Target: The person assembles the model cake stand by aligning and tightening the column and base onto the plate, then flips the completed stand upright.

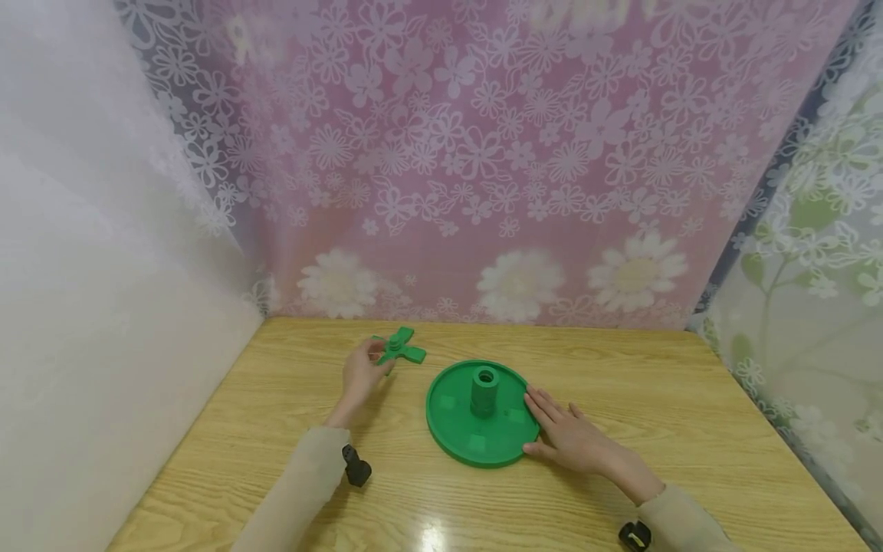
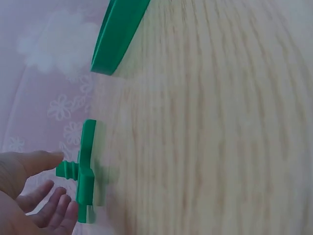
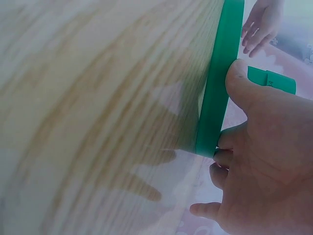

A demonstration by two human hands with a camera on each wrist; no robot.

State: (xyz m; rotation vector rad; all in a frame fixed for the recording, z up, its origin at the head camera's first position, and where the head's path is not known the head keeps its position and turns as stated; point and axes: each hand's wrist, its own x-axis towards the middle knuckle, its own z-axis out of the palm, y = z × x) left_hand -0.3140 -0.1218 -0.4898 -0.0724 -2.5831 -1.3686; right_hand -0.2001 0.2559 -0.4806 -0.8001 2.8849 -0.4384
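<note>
A green cross-shaped piece [image 1: 412, 354] with a ridged stud standing up from its middle is at the back left of the table. My left hand [image 1: 362, 373] is at its near left side, thumb and fingers spread loosely about it. In the left wrist view, the thumb tip is right at the stud [image 2: 67, 170] and the other fingers are beside the arms. A round green tray [image 1: 451, 437] with a raised rim lies flat, with a hollow upright post [image 1: 485, 395] at its middle. My right hand [image 1: 572, 438] rests at the tray's right rim, fingers extended.
The wooden table [image 1: 276, 429] meets a pink flowered curtain [image 1: 483, 153] at its back edge. A pale wall [image 1: 124, 268] stands on the left, and a flowered drape [image 1: 814, 253] hangs on the right.
</note>
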